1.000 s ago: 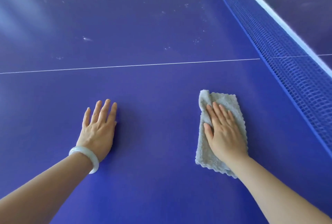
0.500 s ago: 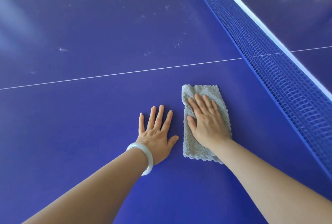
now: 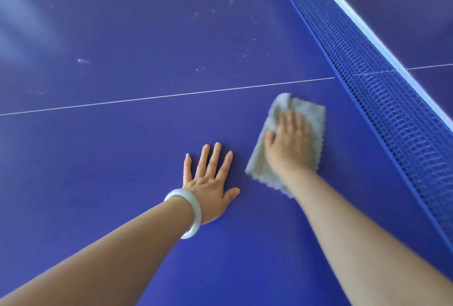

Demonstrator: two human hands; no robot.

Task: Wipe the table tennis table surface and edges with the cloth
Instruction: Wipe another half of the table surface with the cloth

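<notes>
Step in hand: wiping the playing surface, near half, net side.

- Right hand (image 3: 289,143): flat on the grey cloth (image 3: 312,114), fingers straight and close together, pressing down, nothing gripped. Hand and cloth are blurred, so I judge a stroke is under way; its direction cannot be read.
- Cloth: folded to a rectangle and lying flat on the blue counter (image 3: 110,158), near the net (image 3: 382,114), which runs along its 3 o'clock side without touching it. Its far corner is rucked up.
- Left hand (image 3: 208,186): spread wide, palm down on bare counter at 8 o'clock from the cloth, apart from it. Holds nothing and probably acts as a brace. White bangle (image 3: 190,212) on the wrist.
- White centre line (image 3: 171,96) crosses at 12 o'clock of both hands.
- Pale specks (image 3: 242,54) lie beyond the line, at 11 o'clock from the cloth.

Progress (judgement): early to middle. The far half has visible marks and no edge is being wiped.

Next move calls for carrying the cloth over the line towards the specks, keeping the pressure flat, re-flattening the rucked corner and staying clear of the net.
</notes>
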